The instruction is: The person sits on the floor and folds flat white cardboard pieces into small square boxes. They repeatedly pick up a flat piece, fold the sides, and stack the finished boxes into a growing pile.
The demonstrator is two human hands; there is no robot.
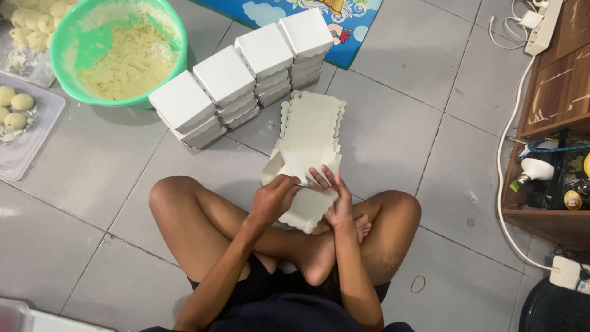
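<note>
Sitting cross-legged on the tiled floor (pixel 399 117), folding a white cardboard box blank (pixel 305 206) held over the crossed ankles. Left hand (pixel 275 198) closing its grip on the near flap of the blank, fingers curled tight around the card edge. Right hand (pixel 335 200) pinching the opposite side, fingers spread along the panel, thumb hidden underneath. Lying just beyond the grip, touching the raised flap, a stack of flat blanks (pixel 312 126) with scalloped edges. Standing further out past the grip, well apart, rows of finished white boxes (pixel 243 74) piled in stacks. Sitting to the far left of the grip, a green bowl of pale dough (pixel 120 52) and a clear tray with dough balls (pixel 21 117).

Judging the risks: creasing the thin card off its fold line by squeezing too hard with the left grip; tearing a scalloped tab by forcing it; knocking the flat stack askew with the lifted flap, since touching it already; slipping of the half-formed box, being supported only by two pinches and no firm surface
</note>
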